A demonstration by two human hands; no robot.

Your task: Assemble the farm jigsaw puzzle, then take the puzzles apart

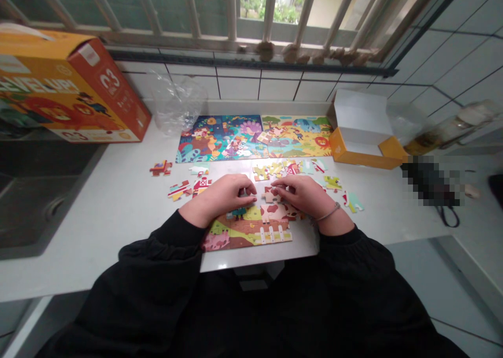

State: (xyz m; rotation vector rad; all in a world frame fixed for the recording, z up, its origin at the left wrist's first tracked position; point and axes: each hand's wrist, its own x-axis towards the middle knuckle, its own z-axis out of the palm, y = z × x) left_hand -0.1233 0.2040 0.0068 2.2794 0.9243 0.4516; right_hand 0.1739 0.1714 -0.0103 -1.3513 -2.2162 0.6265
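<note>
Head view: closest, at the front edge of the pale, smooth bench, lies a part-built farm jigsaw. Its lower rows are joined, with a pink pig, brown earth and a white fence, while its upper border is ragged, so I judge it roughly half made. Above the fence sits a cow section, seemingly in line with the rest.

Over that upper border, the left hand is loosely curled, thumb and fingers apart, with nothing visible in it. The right hand has its fingertips at a cow-patterned piece; whether they pinch it or merely rest there, I cannot tell.

Beyond, loose knobbed pieces remain to be fitted: a striped piece to the left, a green piece to the right, and a barn piece between. They look like stiff printed card.

Farther back, a blue night scene and a yellow savanna scene lie flat side by side and appear finished. Crinkled clear plastic, a glossy orange carton and an open white-lidded box stand before square white tiles and window bars.
</note>
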